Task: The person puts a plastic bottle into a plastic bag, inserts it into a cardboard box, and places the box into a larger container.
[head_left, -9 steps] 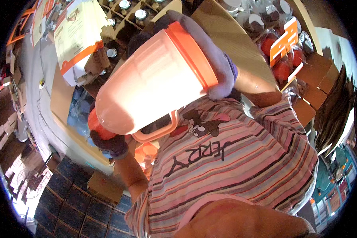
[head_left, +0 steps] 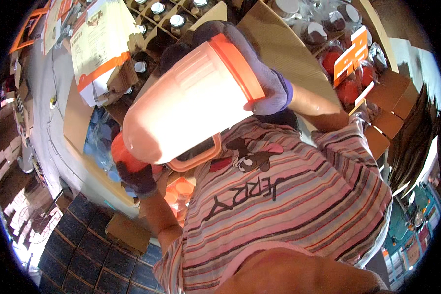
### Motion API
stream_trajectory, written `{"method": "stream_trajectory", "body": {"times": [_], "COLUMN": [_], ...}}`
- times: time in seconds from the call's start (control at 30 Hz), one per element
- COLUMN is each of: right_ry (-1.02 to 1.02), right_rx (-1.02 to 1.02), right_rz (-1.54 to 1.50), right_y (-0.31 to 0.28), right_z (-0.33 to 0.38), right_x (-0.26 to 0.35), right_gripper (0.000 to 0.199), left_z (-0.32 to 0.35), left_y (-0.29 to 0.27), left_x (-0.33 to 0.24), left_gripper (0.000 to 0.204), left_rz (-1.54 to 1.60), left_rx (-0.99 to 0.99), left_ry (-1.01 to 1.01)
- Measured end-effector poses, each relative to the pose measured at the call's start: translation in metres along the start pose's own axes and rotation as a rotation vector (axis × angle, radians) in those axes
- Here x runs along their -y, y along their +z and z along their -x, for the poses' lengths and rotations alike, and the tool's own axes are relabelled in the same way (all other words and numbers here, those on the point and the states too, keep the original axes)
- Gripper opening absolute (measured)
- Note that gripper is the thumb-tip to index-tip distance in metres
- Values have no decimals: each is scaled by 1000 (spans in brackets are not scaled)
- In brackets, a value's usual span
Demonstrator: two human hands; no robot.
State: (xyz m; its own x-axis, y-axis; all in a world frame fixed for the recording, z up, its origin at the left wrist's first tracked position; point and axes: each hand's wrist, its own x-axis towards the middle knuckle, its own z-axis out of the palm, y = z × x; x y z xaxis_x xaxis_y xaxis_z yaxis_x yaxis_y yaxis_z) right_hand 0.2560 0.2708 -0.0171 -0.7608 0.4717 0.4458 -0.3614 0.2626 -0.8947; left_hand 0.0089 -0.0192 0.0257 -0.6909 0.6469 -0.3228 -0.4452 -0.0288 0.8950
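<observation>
A large, pale peach pitcher [head_left: 179, 105] with a rounded end is held on its side in front of my chest. Its orange rim [head_left: 237, 66] points up and right, and an orange loop handle [head_left: 198, 159] hangs on the near side. My right hand [head_left: 264, 73], in a grey-purple glove, is wrapped over the rim end. In a dark glove, my left hand [head_left: 141, 179] grips a round red-orange piece [head_left: 127, 154] at the pitcher's rounded end. Whether that piece is attached to the pitcher, I cannot tell. Strong light washes out the pitcher's side.
Beyond the pitcher, a divided carton holds several white-capped bottles [head_left: 177, 20]. Printed cardboard sleeves [head_left: 100, 49] are stacked at left. A box at right holds bagged red parts [head_left: 348, 90] and an orange card [head_left: 350, 59]. Orange parts [head_left: 181, 188] lie below the handle; dark boxes [head_left: 90, 245] stand lower left.
The pitcher has shifted slightly, its rounded end moving right and its rim a little left. Both hands keep their hold, and more of the red-orange piece shows.
</observation>
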Motion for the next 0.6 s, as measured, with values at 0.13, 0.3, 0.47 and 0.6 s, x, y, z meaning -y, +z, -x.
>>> {"method": "stream_trajectory", "body": {"times": [0.13, 0.3, 0.47, 0.6], "right_ry": [-297, -327, -115, 309], "right_rx": [134, 65, 35, -130], "right_rz": [239, 232, 92, -728], "right_y": [-11, -5, -4, 12], "right_z": [-16, -12, -5, 37], "right_x": [18, -5, -10, -65], "right_gripper": [111, 115, 110, 63], "left_z": [-17, -15, -11, 3], "left_y": [-24, 18, 19, 59], "left_x": [15, 3, -1, -19], "left_gripper": [77, 65, 65, 83], "left_rz": [368, -204, -178, -445], "left_rx": [210, -139, -72, -179], "left_ry": [-257, 7, 272, 474]}}
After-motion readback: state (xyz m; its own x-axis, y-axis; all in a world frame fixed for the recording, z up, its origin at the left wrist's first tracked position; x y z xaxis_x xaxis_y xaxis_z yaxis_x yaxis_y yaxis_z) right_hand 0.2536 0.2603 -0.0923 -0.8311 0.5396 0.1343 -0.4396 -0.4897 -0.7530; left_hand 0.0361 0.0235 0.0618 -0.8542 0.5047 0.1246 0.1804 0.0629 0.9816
